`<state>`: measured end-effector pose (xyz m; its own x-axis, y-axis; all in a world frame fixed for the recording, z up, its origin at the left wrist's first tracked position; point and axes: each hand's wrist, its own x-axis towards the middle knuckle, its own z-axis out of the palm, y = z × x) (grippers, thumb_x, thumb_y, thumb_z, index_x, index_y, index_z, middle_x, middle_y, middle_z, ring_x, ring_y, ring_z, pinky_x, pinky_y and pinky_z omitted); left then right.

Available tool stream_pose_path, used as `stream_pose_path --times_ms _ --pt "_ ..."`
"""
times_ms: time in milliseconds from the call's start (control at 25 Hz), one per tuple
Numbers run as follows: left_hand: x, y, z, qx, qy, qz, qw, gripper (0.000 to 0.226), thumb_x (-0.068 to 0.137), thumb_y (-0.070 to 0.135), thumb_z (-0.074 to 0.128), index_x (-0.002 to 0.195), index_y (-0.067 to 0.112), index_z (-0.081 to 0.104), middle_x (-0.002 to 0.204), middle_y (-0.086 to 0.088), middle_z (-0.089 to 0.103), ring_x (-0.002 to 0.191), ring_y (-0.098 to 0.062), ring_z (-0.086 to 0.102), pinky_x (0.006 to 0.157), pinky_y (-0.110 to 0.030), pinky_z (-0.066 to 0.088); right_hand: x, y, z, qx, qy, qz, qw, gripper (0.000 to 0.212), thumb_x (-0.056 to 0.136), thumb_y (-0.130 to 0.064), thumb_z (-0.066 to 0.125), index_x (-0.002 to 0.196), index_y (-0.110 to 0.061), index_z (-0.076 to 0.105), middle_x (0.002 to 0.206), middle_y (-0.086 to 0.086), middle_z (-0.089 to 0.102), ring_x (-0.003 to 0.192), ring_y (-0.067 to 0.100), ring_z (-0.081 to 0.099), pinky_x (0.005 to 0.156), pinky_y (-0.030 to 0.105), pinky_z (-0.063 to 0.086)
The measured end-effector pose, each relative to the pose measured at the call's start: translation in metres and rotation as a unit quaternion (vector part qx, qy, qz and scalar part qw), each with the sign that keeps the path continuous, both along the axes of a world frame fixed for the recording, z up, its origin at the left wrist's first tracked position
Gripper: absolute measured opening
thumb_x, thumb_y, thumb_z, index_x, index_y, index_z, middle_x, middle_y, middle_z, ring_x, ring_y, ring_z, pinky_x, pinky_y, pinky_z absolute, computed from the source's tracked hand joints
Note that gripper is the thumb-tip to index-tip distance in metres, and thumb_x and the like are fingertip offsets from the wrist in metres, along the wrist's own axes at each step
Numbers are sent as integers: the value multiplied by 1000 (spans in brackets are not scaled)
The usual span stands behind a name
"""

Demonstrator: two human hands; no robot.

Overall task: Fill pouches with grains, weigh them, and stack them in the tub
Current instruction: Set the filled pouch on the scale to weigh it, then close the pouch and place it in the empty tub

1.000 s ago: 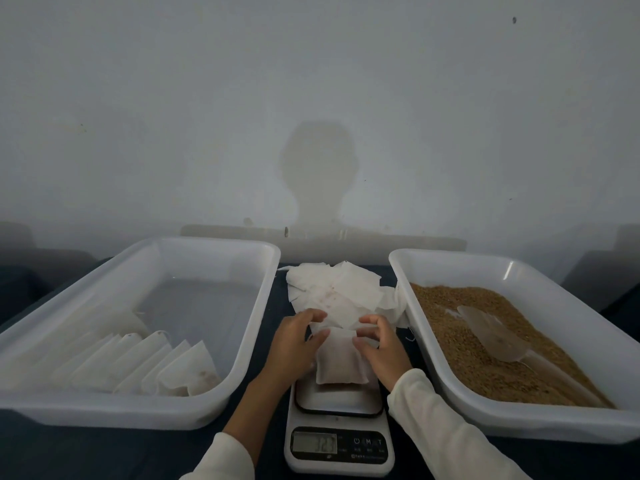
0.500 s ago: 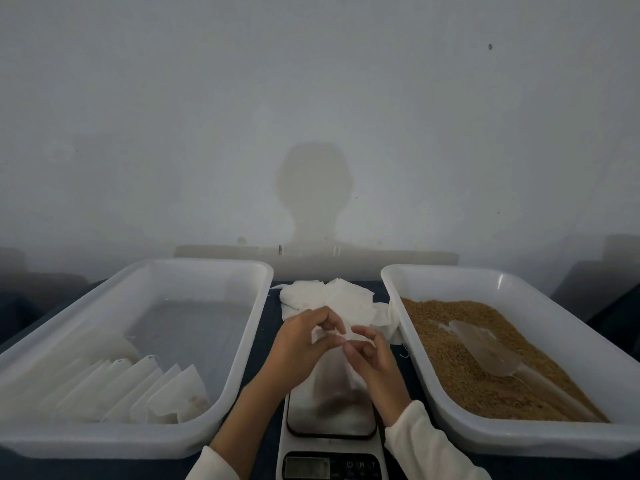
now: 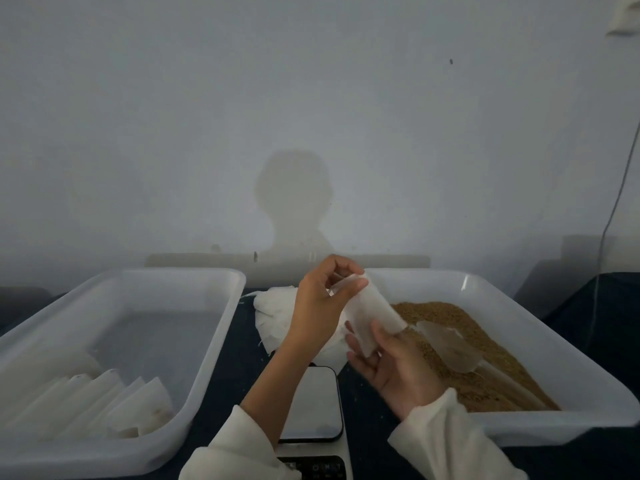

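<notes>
A white filled pouch [image 3: 372, 313] is held in the air above the table, tilted, between the two tubs. My left hand [image 3: 320, 306] pinches its upper end with thumb and fingers. My right hand [image 3: 394, 365] supports its lower end from below, palm up, thumb against the pouch. The scale [image 3: 311, 407] stands below with its dark platform bare. The left tub [image 3: 221, 306] holds a row of several filled pouches [image 3: 104, 403] leaning at its near left. The right tub [image 3: 519, 303] holds brown grain [image 3: 446, 320] and a clear scoop [image 3: 450, 344].
A pile of empty white pouches [image 3: 277, 310] lies on the dark table behind the scale, between the tubs. A thin cable [image 3: 620, 202] hangs down the wall at the far right. The wall stands close behind the tubs.
The pouch has been lifted off the scale platform and raised toward the right tub. Both hands went up with it, and the camera view tilted upward.
</notes>
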<state>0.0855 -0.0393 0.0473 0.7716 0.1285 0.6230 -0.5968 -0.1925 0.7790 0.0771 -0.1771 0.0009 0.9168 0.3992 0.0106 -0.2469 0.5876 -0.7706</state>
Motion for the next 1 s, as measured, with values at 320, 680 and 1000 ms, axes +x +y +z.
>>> stream_pose_path --times_ms 320,680,1000 --pt "33 -69 -34 11 179 -67 982 6 85 14 69 85 13 63 75 6 63 69 -5 59 62 -11 46 24 -110 3 -283 -78 -174 940 21 84 -14 65 103 -19 60 88 7 74 75 28 72 63 37 59" --pt "43 -100 -58 121 219 -97 963 17 92 21 59 81 10 55 71 7 51 68 -7 47 65 -18 39 30 -148 -2 -445 -161 -194 859 15 88 -22 62 101 -27 56 83 6 68 58 12 66 45 19 48" --pt "45 -101 -57 125 224 -120 959 19 93 19 57 76 15 50 71 7 49 65 -7 44 63 -17 38 32 -152 -1 -430 -166 -180 869 14 88 -17 61 102 -20 58 82 8 68 56 14 65 43 20 48"
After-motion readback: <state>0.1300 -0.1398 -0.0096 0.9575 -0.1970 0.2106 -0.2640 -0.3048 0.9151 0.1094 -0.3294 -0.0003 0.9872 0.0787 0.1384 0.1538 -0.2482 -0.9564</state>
